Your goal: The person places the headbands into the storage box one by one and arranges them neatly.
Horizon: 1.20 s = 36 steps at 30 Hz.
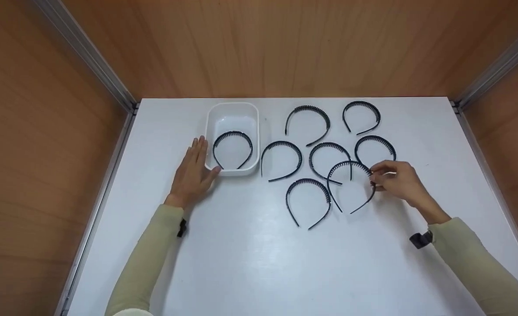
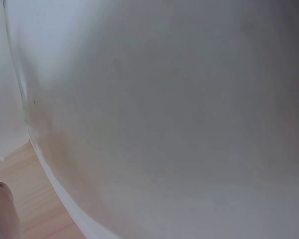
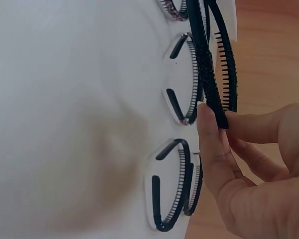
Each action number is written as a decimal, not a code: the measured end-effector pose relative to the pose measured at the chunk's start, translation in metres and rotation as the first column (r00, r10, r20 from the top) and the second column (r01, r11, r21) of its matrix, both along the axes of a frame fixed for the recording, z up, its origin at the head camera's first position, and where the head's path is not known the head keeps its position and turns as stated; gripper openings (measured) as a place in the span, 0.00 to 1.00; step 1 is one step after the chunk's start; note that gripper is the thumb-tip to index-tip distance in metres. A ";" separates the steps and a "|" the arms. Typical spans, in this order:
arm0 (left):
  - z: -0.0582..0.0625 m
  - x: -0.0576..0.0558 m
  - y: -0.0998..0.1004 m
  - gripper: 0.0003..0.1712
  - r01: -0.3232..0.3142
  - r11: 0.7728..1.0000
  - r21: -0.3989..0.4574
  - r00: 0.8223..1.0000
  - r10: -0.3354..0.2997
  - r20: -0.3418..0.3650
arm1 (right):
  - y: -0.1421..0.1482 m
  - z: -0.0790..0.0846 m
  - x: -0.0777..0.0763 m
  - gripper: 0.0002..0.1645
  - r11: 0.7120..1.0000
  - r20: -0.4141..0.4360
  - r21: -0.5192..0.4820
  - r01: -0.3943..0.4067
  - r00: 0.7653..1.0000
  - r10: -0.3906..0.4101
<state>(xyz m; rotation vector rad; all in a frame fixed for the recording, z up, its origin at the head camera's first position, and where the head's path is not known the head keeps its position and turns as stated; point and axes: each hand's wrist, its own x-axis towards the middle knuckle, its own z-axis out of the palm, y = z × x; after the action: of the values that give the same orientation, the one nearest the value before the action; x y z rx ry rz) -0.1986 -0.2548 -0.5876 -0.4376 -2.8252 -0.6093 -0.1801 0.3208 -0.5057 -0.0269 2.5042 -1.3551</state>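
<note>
Headband (image 3: 205,74) pinched in the right hand (image 1: 397,182), well inside the table's (image 1: 259,263) edge; left hand (image 1: 191,173), fingers straight, touches the tub's (image 1: 232,172) side.

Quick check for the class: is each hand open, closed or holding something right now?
Left hand: open, resting against the white tub.
Right hand: holding a black headband.
</note>
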 end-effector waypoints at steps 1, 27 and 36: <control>0.000 0.000 0.000 0.51 0.000 1.000 -0.004 1.000 0.000 -0.006 | -0.004 -0.001 -0.002 0.18 1.000 -0.003 -0.011 -0.001 1.000 0.001; -0.002 -0.003 0.001 0.52 -0.015 0.999 -0.038 1.000 0.015 0.008 | -0.062 0.023 -0.050 0.19 0.992 -0.091 -0.123 -0.009 0.996 -0.003; -0.002 -0.003 0.001 0.52 -0.019 0.999 -0.049 1.000 0.020 0.006 | -0.074 0.028 -0.058 0.19 0.991 -0.106 -0.133 -0.005 0.994 -0.010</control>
<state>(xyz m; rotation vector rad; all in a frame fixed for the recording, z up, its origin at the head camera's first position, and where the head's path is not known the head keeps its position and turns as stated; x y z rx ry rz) -0.2018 -0.2537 -0.5899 -0.4170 -2.8527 -0.5392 -0.2378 0.2464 -0.4779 -0.1276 2.4947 -1.5589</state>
